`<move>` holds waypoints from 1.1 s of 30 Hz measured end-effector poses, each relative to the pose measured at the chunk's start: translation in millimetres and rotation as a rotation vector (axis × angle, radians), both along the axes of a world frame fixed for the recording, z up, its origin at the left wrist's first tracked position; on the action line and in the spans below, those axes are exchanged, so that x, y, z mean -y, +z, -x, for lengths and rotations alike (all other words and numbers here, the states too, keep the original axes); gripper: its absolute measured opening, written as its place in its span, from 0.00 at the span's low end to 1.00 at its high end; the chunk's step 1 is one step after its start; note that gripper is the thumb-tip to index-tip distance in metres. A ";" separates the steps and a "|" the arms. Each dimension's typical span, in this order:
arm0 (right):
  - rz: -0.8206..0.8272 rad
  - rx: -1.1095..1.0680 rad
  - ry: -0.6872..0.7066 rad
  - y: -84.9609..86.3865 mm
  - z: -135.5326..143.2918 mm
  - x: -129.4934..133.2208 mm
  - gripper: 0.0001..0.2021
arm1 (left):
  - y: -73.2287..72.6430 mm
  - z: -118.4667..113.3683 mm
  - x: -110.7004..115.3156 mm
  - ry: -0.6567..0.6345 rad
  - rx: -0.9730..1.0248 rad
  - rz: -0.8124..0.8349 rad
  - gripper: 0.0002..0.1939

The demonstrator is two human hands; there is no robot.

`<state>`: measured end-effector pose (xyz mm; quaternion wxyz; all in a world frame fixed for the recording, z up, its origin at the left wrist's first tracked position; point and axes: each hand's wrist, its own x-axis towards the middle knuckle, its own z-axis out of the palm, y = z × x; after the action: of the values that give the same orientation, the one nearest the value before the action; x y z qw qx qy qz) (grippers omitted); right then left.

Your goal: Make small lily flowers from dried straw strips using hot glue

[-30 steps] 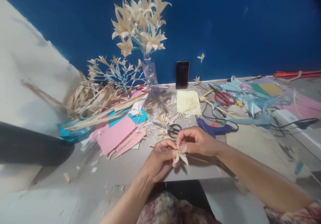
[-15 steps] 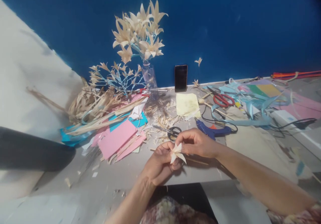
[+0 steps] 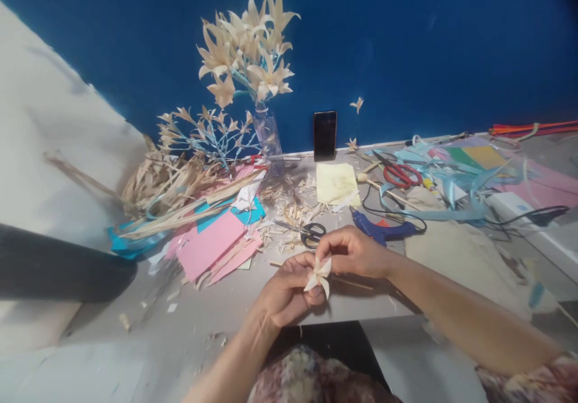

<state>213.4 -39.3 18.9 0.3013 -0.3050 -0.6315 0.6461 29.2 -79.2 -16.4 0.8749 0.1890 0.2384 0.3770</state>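
A small cream handmade flower (image 3: pixel 320 276) with pointed petals sits between my hands, over the near edge of the table. My left hand (image 3: pixel 289 288) is closed around the flower's base from below. With thumb and fingers pinched, my right hand (image 3: pixel 356 252) grips a petal at the flower's upper right. Just beyond my fingers lie black-handled scissors (image 3: pixel 312 234). A blue glue gun (image 3: pixel 383 228) rests behind my right hand. A thin stick (image 3: pixel 354 284) lies on the table under my hands.
A clear bottle (image 3: pixel 268 138) holds a tall bunch of similar flowers (image 3: pixel 253 53). Dried husks (image 3: pixel 158 180) and pink paper (image 3: pixel 212 243) lie to the left. A phone (image 3: pixel 325 136) leans on the blue wall. Red scissors (image 3: pixel 401 175), light-blue ribbon (image 3: pixel 456 192) and a power strip (image 3: pixel 524 222) are on the right.
The flower has turned slightly in my fingers, its petals now pointing more downward. Both hands keep their grip. The whole view has shifted a little.
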 end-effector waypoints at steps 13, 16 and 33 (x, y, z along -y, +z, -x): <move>-0.052 0.017 0.017 2.6 -0.2 2.4 0.04 | -4.2 3.5 0.6 -0.078 -0.001 0.035 0.10; -0.023 -0.018 -0.011 3.1 0.1 2.1 0.05 | -5.9 2.8 1.6 -0.007 -0.033 -0.016 0.11; -0.043 -0.092 -0.126 0.4 1.0 -1.6 0.15 | 12.8 -13.4 -2.2 0.531 -0.288 -0.187 0.10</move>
<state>212.4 -37.7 19.3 0.3766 -0.3077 -0.6100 0.6256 42.6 -77.1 -3.6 0.6819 0.2513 0.3651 0.5819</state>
